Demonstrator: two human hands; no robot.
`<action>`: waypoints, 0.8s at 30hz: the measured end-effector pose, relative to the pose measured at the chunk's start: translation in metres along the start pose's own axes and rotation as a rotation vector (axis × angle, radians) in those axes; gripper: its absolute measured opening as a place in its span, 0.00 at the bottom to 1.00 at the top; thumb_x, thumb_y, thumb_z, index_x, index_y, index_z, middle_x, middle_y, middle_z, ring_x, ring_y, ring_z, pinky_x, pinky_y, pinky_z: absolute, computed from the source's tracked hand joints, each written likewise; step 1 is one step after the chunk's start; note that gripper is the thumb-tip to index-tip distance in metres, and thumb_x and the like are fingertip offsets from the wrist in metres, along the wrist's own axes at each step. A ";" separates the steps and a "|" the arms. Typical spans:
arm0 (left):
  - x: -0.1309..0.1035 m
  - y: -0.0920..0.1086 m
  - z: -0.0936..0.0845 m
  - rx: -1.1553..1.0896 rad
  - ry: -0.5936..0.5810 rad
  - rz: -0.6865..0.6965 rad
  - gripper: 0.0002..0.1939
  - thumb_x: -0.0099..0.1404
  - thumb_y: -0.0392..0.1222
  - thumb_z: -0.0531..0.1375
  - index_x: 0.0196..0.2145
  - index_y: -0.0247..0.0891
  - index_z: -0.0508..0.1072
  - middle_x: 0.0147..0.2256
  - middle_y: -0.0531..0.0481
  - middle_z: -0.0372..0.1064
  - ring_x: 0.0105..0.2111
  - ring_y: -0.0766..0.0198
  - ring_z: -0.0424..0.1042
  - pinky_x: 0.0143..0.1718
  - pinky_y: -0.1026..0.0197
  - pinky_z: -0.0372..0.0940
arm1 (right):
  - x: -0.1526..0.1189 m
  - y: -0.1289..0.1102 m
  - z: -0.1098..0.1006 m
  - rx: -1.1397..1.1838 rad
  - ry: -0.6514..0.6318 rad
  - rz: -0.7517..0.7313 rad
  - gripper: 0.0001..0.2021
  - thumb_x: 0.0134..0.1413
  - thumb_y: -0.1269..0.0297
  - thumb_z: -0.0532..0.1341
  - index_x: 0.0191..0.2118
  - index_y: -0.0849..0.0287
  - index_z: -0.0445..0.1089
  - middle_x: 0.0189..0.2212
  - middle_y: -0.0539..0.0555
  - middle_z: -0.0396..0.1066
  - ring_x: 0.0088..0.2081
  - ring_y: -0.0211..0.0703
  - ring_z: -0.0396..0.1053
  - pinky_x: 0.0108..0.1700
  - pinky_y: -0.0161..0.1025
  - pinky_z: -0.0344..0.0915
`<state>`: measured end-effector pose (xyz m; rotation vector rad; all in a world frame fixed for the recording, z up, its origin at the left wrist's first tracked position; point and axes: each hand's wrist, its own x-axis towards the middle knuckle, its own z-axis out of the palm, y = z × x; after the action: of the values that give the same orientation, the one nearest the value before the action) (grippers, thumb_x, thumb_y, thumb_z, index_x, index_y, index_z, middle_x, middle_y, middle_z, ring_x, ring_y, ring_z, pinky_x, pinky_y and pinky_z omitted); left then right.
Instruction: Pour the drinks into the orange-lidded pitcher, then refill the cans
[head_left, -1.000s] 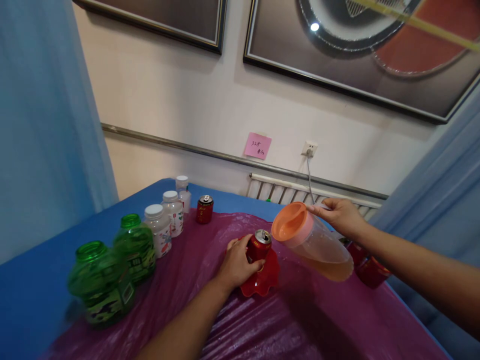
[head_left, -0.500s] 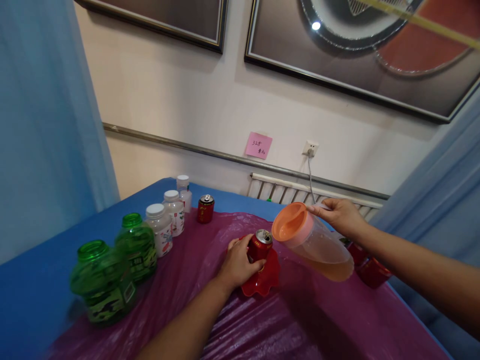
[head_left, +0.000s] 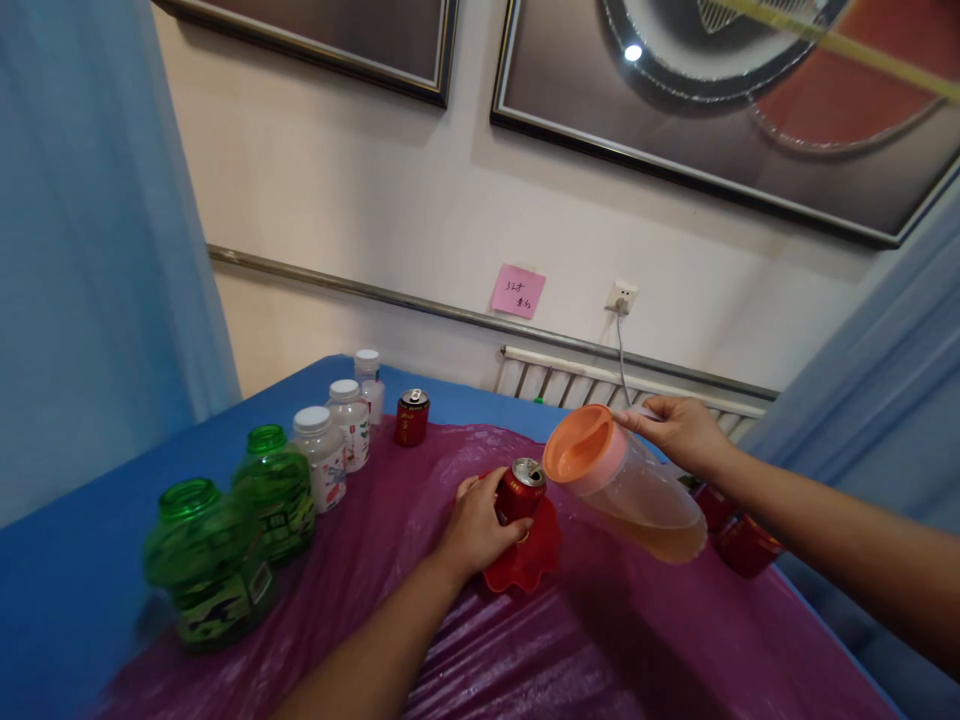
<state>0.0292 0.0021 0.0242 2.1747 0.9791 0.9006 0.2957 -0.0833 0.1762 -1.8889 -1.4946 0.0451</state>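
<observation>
My left hand (head_left: 480, 525) is wrapped round a red can (head_left: 520, 492), whose open top faces up. Under the can lies a red dish with a wavy rim (head_left: 536, 560). My right hand (head_left: 681, 432) grips the handle of a clear pitcher (head_left: 649, 490) with an orange lid (head_left: 585, 448). The pitcher is tilted to the left, its lid close beside the can's top, and brownish liquid lies along its lower side. No stream of liquid can be made out between them.
Two green bottles (head_left: 274, 495) and several white-capped bottles (head_left: 321, 460) line the left. Another red can (head_left: 412, 417) stands behind. More red cans (head_left: 746, 546) sit at the right edge, partly behind my right arm. Purple plastic (head_left: 360, 640) covers part of the blue table (head_left: 67, 560).
</observation>
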 end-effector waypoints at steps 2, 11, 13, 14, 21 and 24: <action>0.000 0.000 0.000 -0.001 -0.001 0.000 0.32 0.51 0.41 0.73 0.53 0.41 0.71 0.50 0.45 0.77 0.52 0.46 0.72 0.60 0.45 0.59 | 0.000 0.000 0.000 0.000 0.000 0.006 0.34 0.45 0.27 0.61 0.18 0.53 0.49 0.17 0.43 0.43 0.21 0.33 0.43 0.23 0.37 0.39; 0.000 -0.004 0.002 -0.009 -0.007 0.007 0.33 0.51 0.42 0.72 0.54 0.41 0.70 0.52 0.44 0.76 0.54 0.45 0.71 0.60 0.44 0.59 | -0.002 0.000 -0.002 -0.009 0.002 0.021 0.35 0.44 0.26 0.61 0.18 0.53 0.51 0.15 0.43 0.46 0.20 0.32 0.44 0.23 0.36 0.39; 0.000 -0.004 0.002 -0.006 -0.006 0.002 0.33 0.51 0.42 0.72 0.54 0.41 0.70 0.52 0.43 0.76 0.54 0.44 0.71 0.60 0.44 0.59 | -0.002 -0.001 -0.002 -0.003 -0.003 0.021 0.35 0.44 0.26 0.61 0.19 0.53 0.51 0.16 0.43 0.46 0.19 0.32 0.44 0.23 0.36 0.39; 0.000 -0.004 0.002 -0.005 -0.007 0.000 0.33 0.51 0.42 0.72 0.54 0.41 0.70 0.51 0.43 0.76 0.53 0.44 0.71 0.59 0.44 0.59 | -0.002 -0.001 -0.002 -0.001 -0.003 0.020 0.35 0.45 0.26 0.61 0.19 0.53 0.50 0.16 0.43 0.45 0.20 0.32 0.44 0.23 0.36 0.39; 0.000 -0.003 0.002 -0.002 -0.003 -0.005 0.32 0.51 0.41 0.72 0.53 0.41 0.71 0.51 0.44 0.76 0.53 0.45 0.72 0.58 0.44 0.60 | -0.002 -0.001 -0.002 -0.002 -0.007 0.015 0.35 0.44 0.25 0.61 0.18 0.53 0.50 0.16 0.43 0.45 0.20 0.33 0.44 0.23 0.37 0.40; 0.000 -0.002 0.001 -0.006 0.001 0.000 0.31 0.51 0.42 0.73 0.53 0.40 0.72 0.51 0.44 0.77 0.52 0.45 0.72 0.58 0.45 0.61 | -0.002 -0.001 -0.002 -0.005 -0.003 0.018 0.35 0.43 0.25 0.62 0.18 0.53 0.50 0.16 0.43 0.45 0.21 0.33 0.44 0.23 0.37 0.40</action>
<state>0.0289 0.0028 0.0221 2.1695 0.9756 0.9039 0.2954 -0.0857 0.1777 -1.9073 -1.4810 0.0529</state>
